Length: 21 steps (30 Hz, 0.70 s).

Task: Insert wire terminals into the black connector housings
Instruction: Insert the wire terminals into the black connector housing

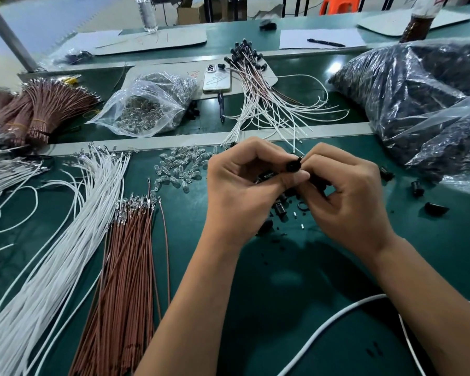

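Black housing (293, 166) pinched by both hands, clear bag (144, 104) w/ bulbs, bag (407, 85) w/ black housings

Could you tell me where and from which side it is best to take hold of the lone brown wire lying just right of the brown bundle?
Pinch the lone brown wire at mid-length, from above and from its right. It lies flat, apart from the brown bundle, with bare green mat on that side; its terminal end points away and looks delicate.

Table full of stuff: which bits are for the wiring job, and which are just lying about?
For the job:
black housing held in both hands
white wires
brown wires
bags of housings
finished pieces

Lying about:
phone
water bottle
pen
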Available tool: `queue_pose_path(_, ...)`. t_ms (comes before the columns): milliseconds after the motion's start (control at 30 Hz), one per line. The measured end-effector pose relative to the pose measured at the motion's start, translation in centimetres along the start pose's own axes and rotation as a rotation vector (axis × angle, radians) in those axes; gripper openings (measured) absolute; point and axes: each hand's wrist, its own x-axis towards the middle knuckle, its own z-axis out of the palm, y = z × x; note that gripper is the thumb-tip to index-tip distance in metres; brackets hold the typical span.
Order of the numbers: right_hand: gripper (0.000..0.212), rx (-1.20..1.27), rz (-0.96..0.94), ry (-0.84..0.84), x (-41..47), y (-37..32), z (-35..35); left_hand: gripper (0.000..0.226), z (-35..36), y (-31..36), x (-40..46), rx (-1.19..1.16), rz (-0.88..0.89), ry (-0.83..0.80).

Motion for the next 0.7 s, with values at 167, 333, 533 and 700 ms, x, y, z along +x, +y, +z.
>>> queue_pose_path(167,0.028,-0.021,0.007,-0.031,0.1,0.1,0.4,0.021,-0.3,0.0,0.4,0.055,-0.162,0.081)
queue_pose_path(333,0.023,0.047,0.000,0.081,1.4,-1.1,0.9,0.017,-2.0,-1.4,0.6,0.123,-0.433,0.210)
queue_pose_path(533,0.021,-0.061,0.214,-0.282,10.8,-1.7,4.4,0.023,-3.1,-3.1,0.4,0.233,-0.578,0.527)
queue_pose_path(700,0.007,-0.396,-0.039,-0.917,15.8,-5.8,9.6,0.022,-3.1,-3.3,0.4,0.468,-0.574,0.488)
